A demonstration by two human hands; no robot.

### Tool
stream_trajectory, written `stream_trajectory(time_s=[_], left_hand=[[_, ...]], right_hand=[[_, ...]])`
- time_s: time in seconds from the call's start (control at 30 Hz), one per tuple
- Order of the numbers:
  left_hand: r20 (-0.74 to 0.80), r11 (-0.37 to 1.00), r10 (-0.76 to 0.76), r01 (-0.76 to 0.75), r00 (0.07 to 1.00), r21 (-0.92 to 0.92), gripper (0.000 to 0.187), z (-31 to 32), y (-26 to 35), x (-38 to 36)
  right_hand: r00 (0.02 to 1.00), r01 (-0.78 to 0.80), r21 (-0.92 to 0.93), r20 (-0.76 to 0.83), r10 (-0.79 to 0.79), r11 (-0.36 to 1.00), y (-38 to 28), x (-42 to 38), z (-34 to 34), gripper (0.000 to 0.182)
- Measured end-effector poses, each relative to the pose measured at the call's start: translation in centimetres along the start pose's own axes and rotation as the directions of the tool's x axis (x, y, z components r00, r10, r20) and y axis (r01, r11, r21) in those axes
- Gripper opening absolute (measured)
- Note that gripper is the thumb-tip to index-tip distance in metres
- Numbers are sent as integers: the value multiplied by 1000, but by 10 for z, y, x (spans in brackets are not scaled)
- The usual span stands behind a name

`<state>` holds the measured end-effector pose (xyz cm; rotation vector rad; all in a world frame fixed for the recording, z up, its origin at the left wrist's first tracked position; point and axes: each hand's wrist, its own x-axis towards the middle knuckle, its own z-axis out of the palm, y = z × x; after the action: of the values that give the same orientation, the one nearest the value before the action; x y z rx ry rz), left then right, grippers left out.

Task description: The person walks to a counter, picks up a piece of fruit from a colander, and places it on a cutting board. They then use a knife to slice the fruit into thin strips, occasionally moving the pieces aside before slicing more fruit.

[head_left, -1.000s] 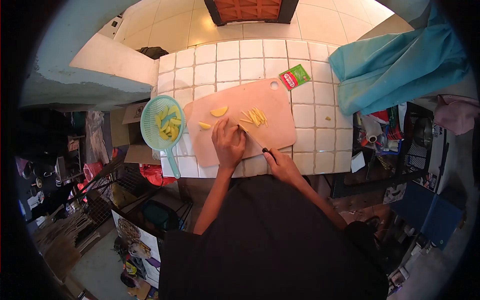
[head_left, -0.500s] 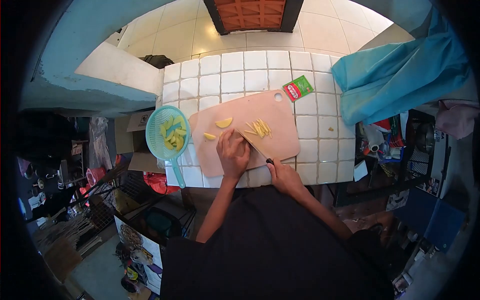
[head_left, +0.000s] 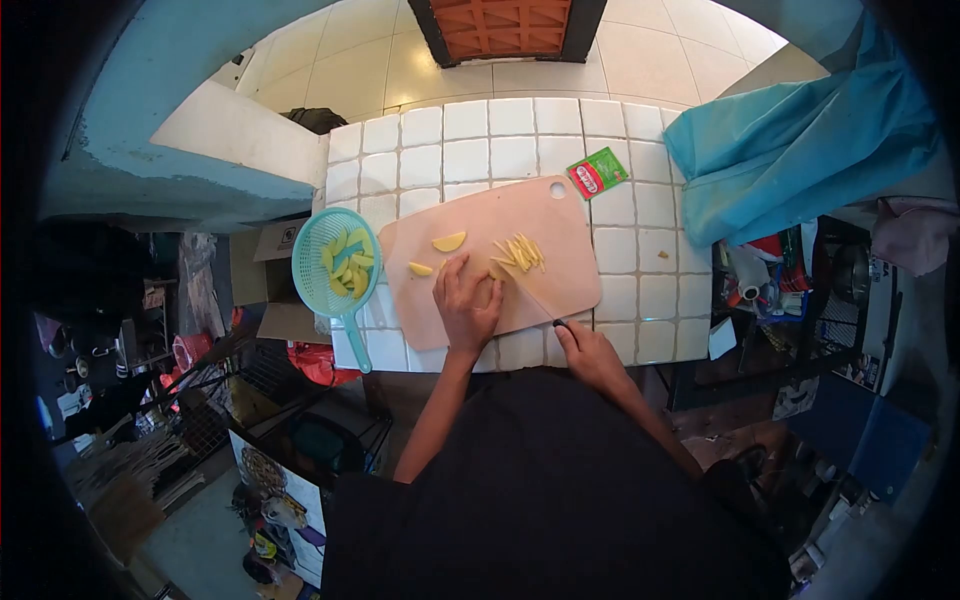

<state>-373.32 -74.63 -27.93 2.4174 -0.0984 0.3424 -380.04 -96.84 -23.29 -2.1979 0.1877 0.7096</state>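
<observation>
My right hand (head_left: 590, 354) is wrapped round the dark handle of a knife (head_left: 537, 303), whose blade points up and left over the pink cutting board (head_left: 430, 220). Beside the blade, my left hand (head_left: 467, 305) rests on the board with fingers bent over a yellow piece (head_left: 494, 272), mostly hidden. Thin yellow strips (head_left: 520, 253) lie in a small pile just beyond the blade. One larger yellow wedge (head_left: 449, 242) and a smaller wedge (head_left: 420, 269) sit left of the strips.
A turquoise strainer (head_left: 305, 265) with yellow wedges stands left of the board on the white tiled counter (head_left: 655, 300). A green and red packet (head_left: 597, 173) lies by the board's top right corner. Blue cloth (head_left: 790, 150) hangs over the counter's right side.
My right hand and the knife have shifted right, away from my left hand. More of the yellow piece by my left fingertips now shows.
</observation>
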Motion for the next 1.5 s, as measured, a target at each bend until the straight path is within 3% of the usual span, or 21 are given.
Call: stream_trajectory(time_s=[0.07, 0.17, 0.27, 0.33, 0.47, 0.53, 0.6, 0.67, 0.8, 0.87, 0.97, 1.5], left_hand=[[-4, 1000, 5, -5, 1000, -9, 25, 0, 0, 1], [16, 1000, 18, -19, 1000, 20, 30, -1, 1, 0], [-5, 990, -29, 28, 1000, -136, 36, -4, 6, 3], [47, 994, 84, -81, 995, -75, 36, -7, 6, 3], [104, 993, 115, -112, 988, -39, 33, -7, 7, -3], [179, 984, 131, -150, 975, 95, 41, -7, 4, 3], [183, 984, 124, -145, 975, 105, 44, -5, 10, 6], [194, 984, 106, -132, 975, 123, 48, -8, 16, 8], [64, 999, 39, -39, 997, -4, 46, -7, 13, 7], [19, 998, -8, 10, 1000, -63, 42, -4, 6, 0], [11, 1000, -19, 18, 1000, 22, 34, -3, -1, -6], [-30, 1000, -2, 3, 1000, 24, 25, -1, 0, -1]], right_hand=[[999, 32, 102, -20, -30, 994, 3, 1, -1, 43], [999, 9, 4, -43, -9, 1000, -6, -3, -8, 42], [995, -10, -153, -97, -5, 988, -16, -4, -10, 37], [982, 41, -189, -175, -74, 981, -13, -4, -5, 36], [971, 50, -222, -217, -99, 974, -15, -10, -6, 35], [966, 57, -278, -226, -123, 959, -16, -10, -7, 34], [963, 56, -283, -238, -127, 958, -15, -10, -7, 34], [969, 33, -272, -228, -98, 962, -17, -12, -7, 34], [972, 8, -192, -228, -53, 981, -10, -10, -6, 36], [977, -32, -10, -210, 29, 999, -13, -10, -7, 38], [995, -26, 146, -91, 40, 989, -12, -5, -7, 39], [999, 32, 126, 38, -38, 991, -13, 9, 7, 41]])
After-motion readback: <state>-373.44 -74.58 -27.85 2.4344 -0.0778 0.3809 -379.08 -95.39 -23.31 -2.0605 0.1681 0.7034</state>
